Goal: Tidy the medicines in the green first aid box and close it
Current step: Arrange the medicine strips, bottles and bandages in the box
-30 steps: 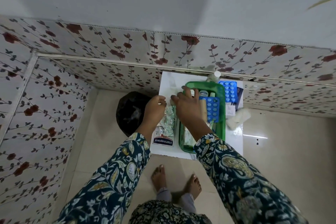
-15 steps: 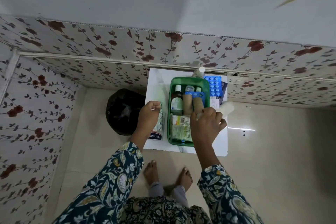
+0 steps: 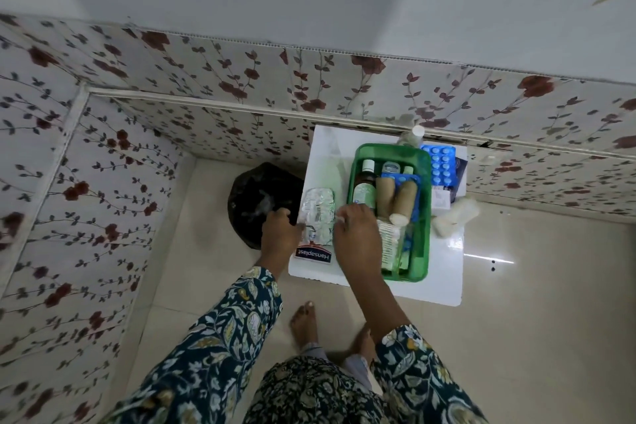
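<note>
Green first aid box (image 3: 424,217) sits open on the white tabletop (image 3: 437,272), no lid in view. Inside: a brown bottle (image 3: 365,188), two tan bandage rolls (image 3: 399,198), a blue blister pack (image 3: 401,179), paper-wrapped items at the near end. Left hand (image 3: 279,232) and right hand (image 3: 358,237) are apart, each pinching one side of the silver blister strips (image 3: 318,212), which lie on the tabletop just left of the box. Hansaplast pack (image 3: 314,255) sits under the strips' near end. Second blue blister sheet (image 3: 442,163) and a white gauze roll (image 3: 454,217) are outside, right of the box. Black bag (image 3: 258,196) on the floor, left of the tabletop.
</note>
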